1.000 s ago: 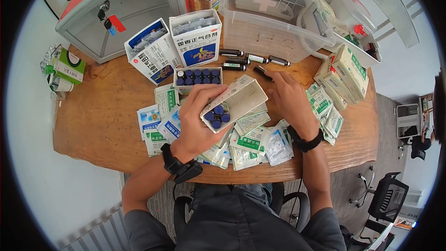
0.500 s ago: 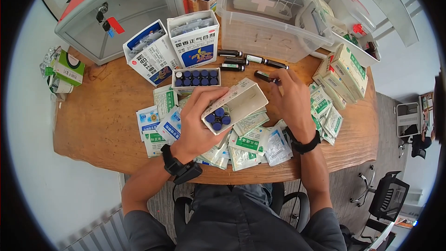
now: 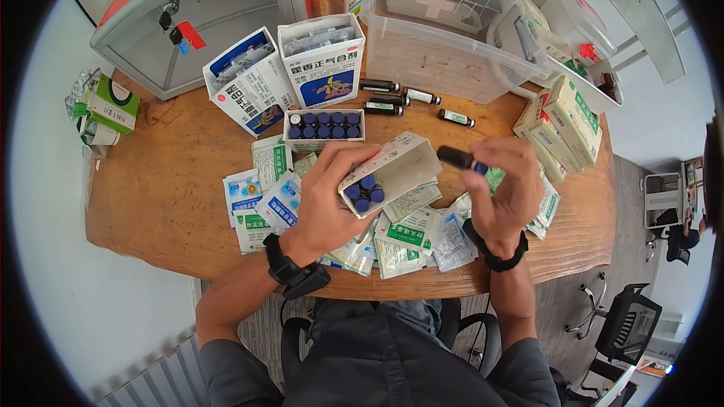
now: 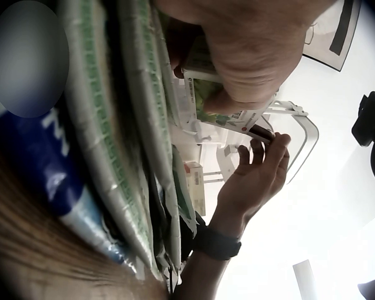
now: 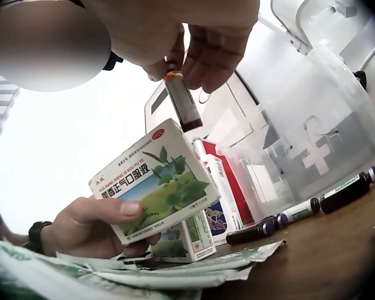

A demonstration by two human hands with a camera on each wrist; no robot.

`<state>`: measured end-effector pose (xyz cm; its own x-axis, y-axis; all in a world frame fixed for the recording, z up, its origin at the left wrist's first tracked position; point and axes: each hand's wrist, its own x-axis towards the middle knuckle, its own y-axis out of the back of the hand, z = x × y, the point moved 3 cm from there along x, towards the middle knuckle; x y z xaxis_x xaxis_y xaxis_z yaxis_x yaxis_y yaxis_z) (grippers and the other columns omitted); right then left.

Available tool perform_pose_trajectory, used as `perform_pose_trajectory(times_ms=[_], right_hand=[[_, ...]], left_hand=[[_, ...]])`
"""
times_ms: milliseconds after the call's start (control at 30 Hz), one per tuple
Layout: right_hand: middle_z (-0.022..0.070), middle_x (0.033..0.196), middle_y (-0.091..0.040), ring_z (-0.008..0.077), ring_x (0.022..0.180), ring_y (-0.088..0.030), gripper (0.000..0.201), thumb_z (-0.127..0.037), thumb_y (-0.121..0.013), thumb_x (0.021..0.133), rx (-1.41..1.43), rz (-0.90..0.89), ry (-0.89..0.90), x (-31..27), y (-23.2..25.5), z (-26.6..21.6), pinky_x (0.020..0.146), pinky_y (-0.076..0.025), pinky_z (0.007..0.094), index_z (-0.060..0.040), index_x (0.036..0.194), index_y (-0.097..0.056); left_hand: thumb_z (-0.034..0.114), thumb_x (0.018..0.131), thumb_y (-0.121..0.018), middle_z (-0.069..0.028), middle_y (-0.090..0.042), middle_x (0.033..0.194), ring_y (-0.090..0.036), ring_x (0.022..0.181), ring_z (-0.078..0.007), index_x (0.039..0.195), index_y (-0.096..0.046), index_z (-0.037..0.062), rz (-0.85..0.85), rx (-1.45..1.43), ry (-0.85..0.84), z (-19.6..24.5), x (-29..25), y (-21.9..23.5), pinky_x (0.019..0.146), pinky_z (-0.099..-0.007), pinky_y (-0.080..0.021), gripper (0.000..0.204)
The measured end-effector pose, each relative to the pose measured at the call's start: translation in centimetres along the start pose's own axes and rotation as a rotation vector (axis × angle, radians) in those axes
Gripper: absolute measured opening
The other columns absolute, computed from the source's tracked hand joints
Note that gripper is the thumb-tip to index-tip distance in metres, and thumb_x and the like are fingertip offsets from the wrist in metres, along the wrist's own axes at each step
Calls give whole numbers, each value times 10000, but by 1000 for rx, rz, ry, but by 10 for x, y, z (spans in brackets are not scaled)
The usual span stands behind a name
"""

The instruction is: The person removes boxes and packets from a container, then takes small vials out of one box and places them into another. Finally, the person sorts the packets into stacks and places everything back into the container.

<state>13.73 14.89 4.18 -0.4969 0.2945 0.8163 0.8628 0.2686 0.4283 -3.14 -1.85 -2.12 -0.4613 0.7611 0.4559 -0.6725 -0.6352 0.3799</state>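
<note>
A dark vial (image 3: 454,157) is off the desk (image 3: 166,173), just beside the mouth of the tilted carton (image 3: 401,169). Its long axis slants, base towards the carton, blue cap in the right hand (image 3: 513,188), whose thumb and fingers pinch that end. The left hand (image 3: 324,200) grips the carton, fingers curled round it, capped vials (image 3: 366,190) inside. Half a second ago the right hand was lower, among the loose vials (image 3: 457,117).
</note>
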Motion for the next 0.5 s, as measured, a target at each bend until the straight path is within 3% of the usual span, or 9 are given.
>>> perform_pose_trajectory(times_ms=[67, 200, 333, 500], right_hand=[[129, 1034, -757, 225, 834, -732, 369, -128, -939, 784, 19, 11, 107, -4, 1, -7, 687, -571, 300, -32, 1048, -700], [126, 1043, -768, 227, 867, -752, 423, -177, -965, 737, 42, 40, 95, -11, 3, -10, 675, -589, 292, -45, 1047, -708], [118, 1043, -769, 226, 835, -766, 414, -149, -962, 727, 78, -104, 90, -11, -11, -16, 637, -602, 308, -48, 1048, -720], [88, 1025, -765, 241, 797, -767, 391, -152, -946, 734, 72, -220, 124, -9, -25, -20, 614, -603, 335, -50, 1037, -722]], left_hand=[[0, 699, -896, -151, -666, 1266, -708, 1117, -269, 1300, -672, 3, -4, 10, -1, 0, 0, -1, 958, -346, -564, 641], [-3, 696, -897, -150, -673, 1254, -708, 1109, -276, 1291, -678, 4, 7, 20, -5, -2, 1, -3, 950, -351, -565, 634], [25, 718, -909, -156, -663, 1237, -699, 1110, -333, 1281, -669, 0, 11, 47, -34, 0, 2, -2, 909, -384, -571, 613], [39, 708, -924, -149, -669, 1248, -694, 1127, -320, 1286, -676, 8, 17, 51, -28, 0, 1, -4, 938, -382, -562, 629]])
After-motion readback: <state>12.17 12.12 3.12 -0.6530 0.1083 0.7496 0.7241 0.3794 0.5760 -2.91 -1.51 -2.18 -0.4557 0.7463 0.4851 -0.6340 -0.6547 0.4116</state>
